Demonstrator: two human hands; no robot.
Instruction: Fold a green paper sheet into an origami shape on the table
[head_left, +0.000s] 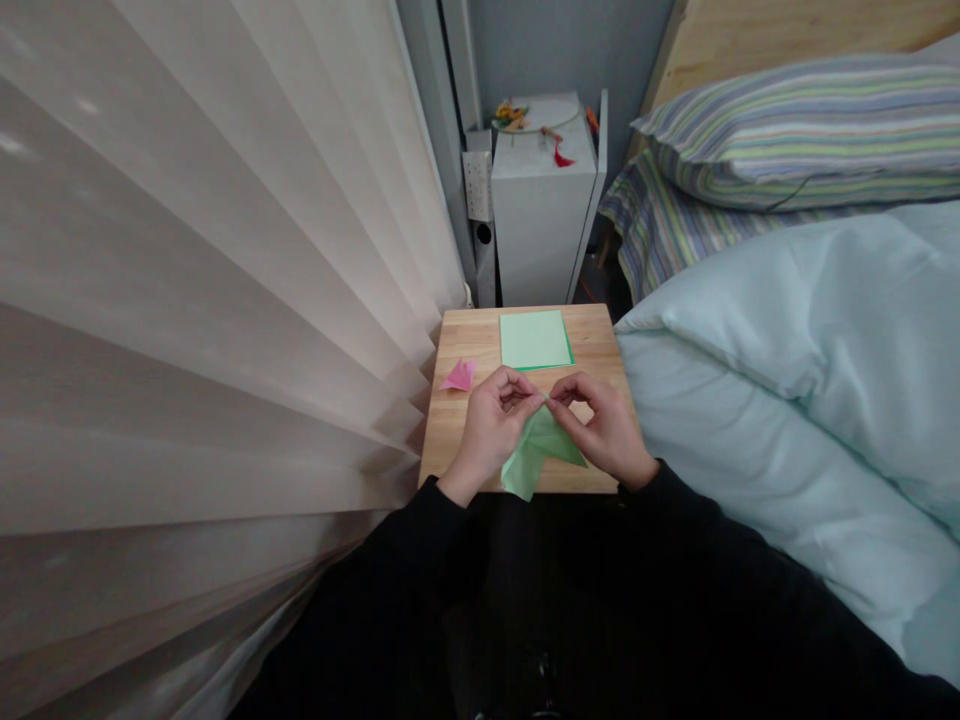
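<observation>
Between my two hands is a sheet of light green origami paper (541,442), creased and partly folded, over the near edge of a small wooden table (444,440). My left hand (496,418) pinches its top point between thumb and fingers. Right beside it, my right hand (596,425) pinches the same point from the other side. The fingertips nearly meet there and hide the exact fold. Two flaps of the paper hang down and spread toward me. A stack of green square paper (535,340) lies beyond my hands. Left of it rests a small folded pink paper piece (459,375).
A pale curtain (300,300) hangs close along the table's left side. On the right is a bed with a light blue quilt (750,400) and a striped pillow (810,130). Behind the table stands a white cabinet (541,220) with a round fan and red tassel on top.
</observation>
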